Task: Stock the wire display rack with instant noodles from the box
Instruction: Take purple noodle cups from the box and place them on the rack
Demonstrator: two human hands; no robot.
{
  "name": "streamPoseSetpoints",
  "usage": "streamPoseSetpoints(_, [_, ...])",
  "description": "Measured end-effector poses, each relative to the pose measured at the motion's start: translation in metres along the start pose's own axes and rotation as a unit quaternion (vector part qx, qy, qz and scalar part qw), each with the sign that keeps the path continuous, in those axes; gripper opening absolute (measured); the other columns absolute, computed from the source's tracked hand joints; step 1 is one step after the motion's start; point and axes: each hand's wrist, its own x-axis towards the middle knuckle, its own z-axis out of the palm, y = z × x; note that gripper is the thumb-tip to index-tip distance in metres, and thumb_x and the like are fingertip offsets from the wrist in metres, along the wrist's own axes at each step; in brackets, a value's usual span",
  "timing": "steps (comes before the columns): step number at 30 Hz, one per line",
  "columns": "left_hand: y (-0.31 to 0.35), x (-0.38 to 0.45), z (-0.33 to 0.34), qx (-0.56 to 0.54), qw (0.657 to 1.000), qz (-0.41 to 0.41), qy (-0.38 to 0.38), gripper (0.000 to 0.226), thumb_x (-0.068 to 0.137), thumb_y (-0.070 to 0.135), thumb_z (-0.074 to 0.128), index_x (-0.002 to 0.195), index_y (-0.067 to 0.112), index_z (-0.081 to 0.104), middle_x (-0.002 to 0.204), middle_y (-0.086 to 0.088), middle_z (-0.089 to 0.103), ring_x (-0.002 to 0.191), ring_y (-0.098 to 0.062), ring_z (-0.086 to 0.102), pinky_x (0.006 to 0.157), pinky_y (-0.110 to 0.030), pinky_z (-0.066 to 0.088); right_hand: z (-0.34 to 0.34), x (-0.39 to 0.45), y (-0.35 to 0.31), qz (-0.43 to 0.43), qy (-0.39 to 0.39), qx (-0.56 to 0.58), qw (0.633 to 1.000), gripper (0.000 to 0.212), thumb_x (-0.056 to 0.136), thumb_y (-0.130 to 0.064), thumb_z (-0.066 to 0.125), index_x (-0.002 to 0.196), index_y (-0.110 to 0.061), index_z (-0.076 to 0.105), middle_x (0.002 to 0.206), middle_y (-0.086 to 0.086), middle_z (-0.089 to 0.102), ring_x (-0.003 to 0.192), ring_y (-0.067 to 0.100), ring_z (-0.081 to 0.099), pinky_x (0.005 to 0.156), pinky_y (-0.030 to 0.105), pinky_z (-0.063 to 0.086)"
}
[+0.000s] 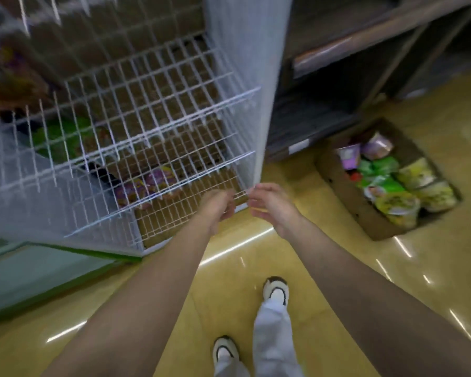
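Note:
A white wire display rack [152,110] fills the left and centre, with tiered baskets. Purple noodle packs [147,186] lie in the lowest basket and green packs [63,140] in the one above. A cardboard box [337,191] on the floor at the right holds several purple, green and yellow noodle packs [392,183]. My left hand [218,205] and my right hand [269,205] hover side by side at the lowest basket's front right corner, fingers loosely curled and apart, with nothing in either. The picture is motion-blurred.
A dark wooden shelf unit [365,63] stands behind the box at the right. A pale cabinet with a green edge [52,273] sits low at the left. The glossy yellow floor [324,281] and my shoes [276,292] lie below.

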Motion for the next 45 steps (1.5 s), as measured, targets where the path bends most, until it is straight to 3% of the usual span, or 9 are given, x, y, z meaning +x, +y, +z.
streamPoseSetpoints(4, [0.063,-0.068,0.059,0.036,0.998,0.024,-0.05,0.012,0.093,0.015,0.052,0.087,0.007,0.058,0.063,-0.003,0.049,0.042,-0.007,0.05,0.039,-0.014,0.039,-0.051,-0.069,-0.062,-0.035,0.042,0.048,0.997,0.027,0.09,-0.01,0.06,0.114,-0.011,0.048,0.088,0.003,0.058,0.077,0.014,0.058,0.064,0.026,0.05])
streamPoseSetpoints(8, [0.106,-0.125,0.13,0.049,0.994,0.046,-0.09,0.011,0.095,0.016,0.054,0.086,0.01,0.054,0.076,-0.005,0.056,0.065,-0.014,0.054,0.06,-0.022,0.046,-0.118,-0.126,-0.109,-0.07,0.101,0.118,0.985,0.026,0.089,-0.007,0.06,0.112,-0.012,0.049,0.094,0.004,0.06,0.079,0.015,0.061,0.061,0.025,0.051])
streamPoseSetpoints(12, [0.137,-0.166,0.208,0.095,0.982,0.055,-0.152,0.017,0.095,0.017,0.053,0.11,0.009,0.052,0.082,-0.006,0.059,0.069,-0.015,0.058,0.059,-0.021,0.049,-0.189,-0.167,-0.144,-0.086,0.158,0.171,0.969,0.021,0.09,-0.005,0.058,0.106,-0.013,0.049,0.088,0.001,0.06,0.072,0.013,0.06,0.058,0.023,0.05])
streamPoseSetpoints(16, [0.161,-0.195,0.287,0.148,0.963,0.057,-0.218,0.014,0.096,0.016,0.051,0.083,0.012,0.052,0.079,-0.005,0.057,0.066,-0.014,0.056,0.055,-0.019,0.046,-0.256,-0.19,-0.172,-0.095,0.206,0.209,0.951,0.016,0.091,0.001,0.052,0.094,-0.014,0.047,0.083,0.004,0.059,0.069,0.016,0.058,0.061,0.025,0.049])
streamPoseSetpoints(21, [0.171,-0.204,0.367,0.192,0.942,0.067,-0.265,0.016,0.094,0.02,0.055,0.107,0.01,0.056,0.082,-0.005,0.058,0.066,-0.014,0.058,0.057,-0.02,0.049,-0.325,-0.216,-0.199,-0.122,0.249,0.222,0.935,0.014,0.092,0.0,0.05,0.095,-0.013,0.047,0.081,0.004,0.058,0.067,0.016,0.056,0.056,0.022,0.048])
streamPoseSetpoints(27, [0.178,-0.211,0.447,0.191,0.926,0.06,-0.319,0.014,0.096,0.016,0.051,0.083,0.015,0.05,0.081,-0.006,0.056,0.068,-0.016,0.057,0.062,-0.023,0.047,-0.392,-0.22,-0.223,-0.122,0.278,0.229,0.925,0.019,0.091,0.001,0.053,0.106,-0.008,0.047,0.081,0.005,0.058,0.067,0.016,0.056,0.062,0.025,0.047])
streamPoseSetpoints(35, [0.19,-0.146,0.542,0.158,0.94,0.03,-0.301,0.009,0.095,0.016,0.053,0.101,0.01,0.051,0.086,-0.007,0.059,0.069,-0.017,0.059,0.059,-0.024,0.048,-0.478,-0.156,-0.272,-0.085,0.268,0.163,0.946,0.02,0.09,-0.004,0.056,0.108,-0.008,0.048,0.086,0.005,0.06,0.071,0.016,0.058,0.058,0.022,0.05])
streamPoseSetpoints(40, [0.2,-0.097,0.589,0.12,0.963,-0.022,-0.241,0.007,0.095,0.019,0.054,0.094,0.013,0.051,0.083,-0.005,0.057,0.068,-0.016,0.059,0.042,-0.015,0.048,-0.53,-0.086,-0.313,-0.033,0.25,0.097,0.963,0.019,0.091,-0.005,0.056,0.108,-0.008,0.049,0.084,0.004,0.059,0.069,0.015,0.058,0.058,0.022,0.05])
streamPoseSetpoints(45, [0.225,-0.053,0.613,0.081,0.976,-0.046,-0.199,0.017,0.094,0.019,0.054,0.109,0.01,0.053,0.087,-0.006,0.06,0.071,-0.016,0.061,0.058,-0.021,0.051,-0.549,-0.021,-0.354,-0.009,0.191,0.084,0.978,0.016,0.091,-0.002,0.053,0.104,-0.009,0.048,0.085,0.001,0.059,0.072,0.015,0.059,0.057,0.021,0.049])
